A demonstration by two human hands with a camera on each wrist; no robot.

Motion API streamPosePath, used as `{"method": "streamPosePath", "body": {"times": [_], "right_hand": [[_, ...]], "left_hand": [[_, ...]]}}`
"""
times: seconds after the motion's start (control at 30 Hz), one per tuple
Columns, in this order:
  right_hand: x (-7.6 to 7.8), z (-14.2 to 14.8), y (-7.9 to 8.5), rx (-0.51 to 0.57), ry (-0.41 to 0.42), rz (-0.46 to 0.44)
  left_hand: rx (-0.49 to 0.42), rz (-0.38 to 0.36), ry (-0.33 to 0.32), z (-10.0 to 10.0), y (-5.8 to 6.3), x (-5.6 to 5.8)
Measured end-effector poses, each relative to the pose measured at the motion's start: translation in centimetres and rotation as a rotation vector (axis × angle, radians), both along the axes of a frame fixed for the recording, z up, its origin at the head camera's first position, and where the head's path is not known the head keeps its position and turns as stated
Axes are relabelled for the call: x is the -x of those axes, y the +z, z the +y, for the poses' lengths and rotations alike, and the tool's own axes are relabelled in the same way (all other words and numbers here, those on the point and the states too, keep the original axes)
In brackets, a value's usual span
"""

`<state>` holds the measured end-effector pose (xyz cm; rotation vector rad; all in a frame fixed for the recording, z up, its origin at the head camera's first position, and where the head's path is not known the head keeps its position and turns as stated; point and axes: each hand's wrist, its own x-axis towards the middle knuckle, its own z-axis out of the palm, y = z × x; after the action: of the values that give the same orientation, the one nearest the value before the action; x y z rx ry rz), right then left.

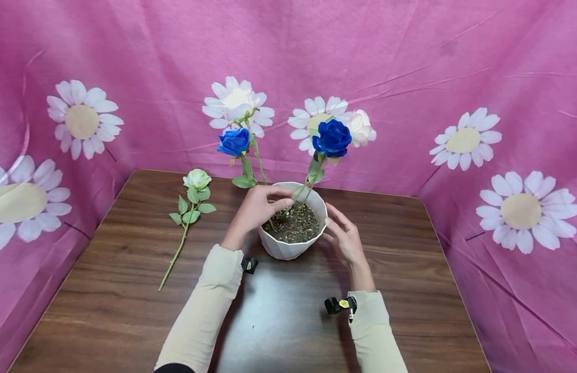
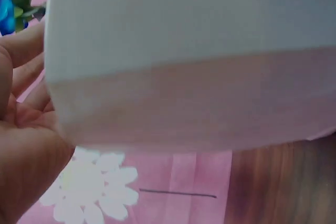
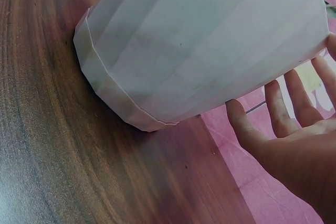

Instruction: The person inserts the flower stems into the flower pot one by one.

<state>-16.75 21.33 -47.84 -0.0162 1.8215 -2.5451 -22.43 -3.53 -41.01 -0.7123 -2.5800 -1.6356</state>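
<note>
The left hand [image 1: 255,210] reaches over the near-left rim of the pot [image 1: 293,248], fingers curled in toward the base of the stems [image 1: 301,192] where they enter the soil [image 1: 295,225]; whether the fingertips actually pinch a stem cannot be told from the head view, and the left wrist view shows only blurred pot wall and palm. The right hand [image 1: 345,238] is spread, fingers straight and relaxed, just beside the pot's right wall; the right wrist view shows a slim gap, so it seems close rather than pressing. The pot stands upright in the middle of the tabletop [image 1: 129,290], holding two blue roses [image 1: 332,138] and two white roses [image 1: 361,127] that lean outward. To seat a stem well, the judgement is that the right palm should come flat against the wall to brace the pot, since a push into loose soil could tip or slide it on the smooth wood. The left fingers should work low on the stem, near the soil, pressing straight down rather than sideways, so the neighbouring stems are not levered loose. A loose rose [image 1: 190,207] lies on the tabletop well to the left of the pot, its bloom toward the pink backdrop [image 1: 409,62].
</note>
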Motion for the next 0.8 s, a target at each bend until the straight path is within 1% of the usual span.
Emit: {"method": "streamPosePath", "body": {"times": [0.07, 0.17, 0.23, 0.3, 0.37, 0.5, 0.57, 0.6, 0.67, 0.8], "right_hand": [[0.0, 0.1, -0.1, -0.005, 0.002, 0.001], [-0.1, 0.1, -0.1, -0.006, 0.004, 0.001], [-0.1, 0.1, -0.1, -0.001, 0.002, -0.006], [-0.1, 0.1, -0.1, 0.003, 0.001, -0.012], [-0.1, 0.1, -0.1, 0.009, 0.002, -0.018], [0.0, 0.0, 0.0, 0.015, 0.002, -0.021], [0.0, 0.0, 0.1, 0.015, 0.001, -0.024], [0.0, 0.0, 0.1, 0.016, 0.000, -0.025], [0.0, 0.0, 0.1, 0.014, -0.001, -0.024], [0.0, 0.0, 0.1, 0.011, 0.004, -0.012]], "left_hand": [[-0.046, -0.033, 0.003, -0.7, -0.3, -0.2], [-0.144, -0.091, 0.011, -1.6, -0.7, -0.5], [-0.202, -0.117, 0.021, -2.2, -1.0, -0.6], [-0.248, -0.118, 0.032, -2.7, -1.3, -0.7], [-0.268, -0.105, 0.055, -3.3, -1.5, -0.8], [-0.318, -0.108, 0.101, -4.2, -1.9, -1.0], [-0.322, -0.116, 0.123, -4.8, -2.0, -1.1], [-0.290, -0.106, 0.144, -5.2, -2.1, -1.1], [-0.199, -0.077, 0.191, -5.9, -2.4, -1.1], [-0.119, -0.101, 0.264, -7.8, -3.3, -1.2]]}}
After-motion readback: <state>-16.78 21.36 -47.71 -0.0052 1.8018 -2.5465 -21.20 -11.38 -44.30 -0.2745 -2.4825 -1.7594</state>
